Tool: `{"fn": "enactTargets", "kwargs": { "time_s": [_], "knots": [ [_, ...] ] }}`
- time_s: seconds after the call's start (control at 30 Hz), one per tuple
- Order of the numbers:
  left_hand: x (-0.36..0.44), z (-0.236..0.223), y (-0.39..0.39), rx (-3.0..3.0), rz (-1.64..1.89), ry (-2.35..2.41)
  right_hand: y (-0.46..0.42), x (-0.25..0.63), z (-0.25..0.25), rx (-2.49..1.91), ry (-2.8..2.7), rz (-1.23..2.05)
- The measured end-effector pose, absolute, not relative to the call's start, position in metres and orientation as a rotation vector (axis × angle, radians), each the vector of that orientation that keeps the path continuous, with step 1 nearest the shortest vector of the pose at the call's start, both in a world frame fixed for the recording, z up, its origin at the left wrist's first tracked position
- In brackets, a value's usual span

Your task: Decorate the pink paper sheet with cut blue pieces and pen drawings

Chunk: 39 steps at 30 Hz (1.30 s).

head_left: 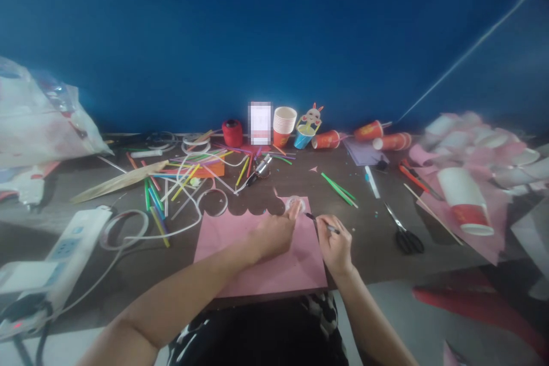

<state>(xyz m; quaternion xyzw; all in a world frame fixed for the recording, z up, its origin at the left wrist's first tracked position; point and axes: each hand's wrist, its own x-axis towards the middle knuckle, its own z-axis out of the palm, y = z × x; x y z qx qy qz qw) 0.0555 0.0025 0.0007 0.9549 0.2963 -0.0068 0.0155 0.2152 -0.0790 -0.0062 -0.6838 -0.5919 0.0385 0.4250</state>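
Scissors (402, 231) right of sheet (283, 269), power strip (71, 243) left; cup stack (284, 127) behind, seemingly near wall (274, 28).

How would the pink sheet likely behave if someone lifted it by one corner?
The pink sheet would probably feel light and sag, as it looks thin and lies flat. The narrow peaks along its scalloped far edge might bend easily.

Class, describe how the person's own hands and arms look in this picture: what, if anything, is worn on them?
The left hand and right hand are ungloved. Both forearms are bare as far as they show, with no sleeve, watch or bracelet visible. The fingers are too small and blurred to rule out a ring.
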Motion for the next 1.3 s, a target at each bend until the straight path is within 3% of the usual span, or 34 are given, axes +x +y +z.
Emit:
{"fn": "enactTargets", "kwargs": {
  "time_s": [1.3],
  "knots": [
    [0.049, -0.009, 0.006, 3.030, 0.101, 0.839, -0.095, 0.204, -0.017, -1.334, -1.823, 0.090]
  ]
}}
